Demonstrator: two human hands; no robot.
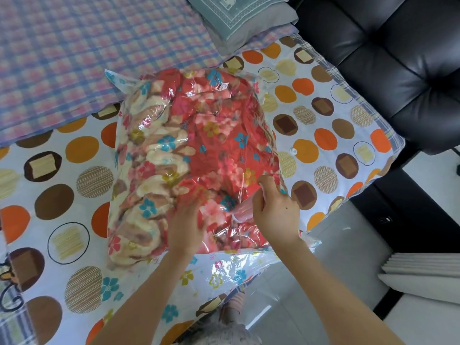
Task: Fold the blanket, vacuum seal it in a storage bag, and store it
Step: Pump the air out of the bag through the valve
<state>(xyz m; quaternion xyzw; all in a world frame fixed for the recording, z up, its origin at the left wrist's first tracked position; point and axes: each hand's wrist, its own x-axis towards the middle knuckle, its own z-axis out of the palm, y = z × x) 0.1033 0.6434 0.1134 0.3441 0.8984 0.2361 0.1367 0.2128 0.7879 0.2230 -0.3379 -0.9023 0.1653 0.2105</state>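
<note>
Folding done, to judge by the floral blanket (199,135) bunched into a thick wad inside the clear storage bag (224,267), lying mid-way across the polka-dot bedsheet (62,195), nearer its right edge. Pressing on the blanket's near end with the left hand (185,220), fingers spread, blurred, apparently beneath the film. Pinching up a fold of bag plastic with the right hand (273,207), fingers curled round it, just right of the left. Looks like stuffing and settling, not sealing: bag mouth at the near side seemingly unzipped, loose flowered film trailing past the sheet's near edge. Left to do, by this reading: closing the zip, drawing out the air, stowing the pack. No vacuum or pump in view.
</note>
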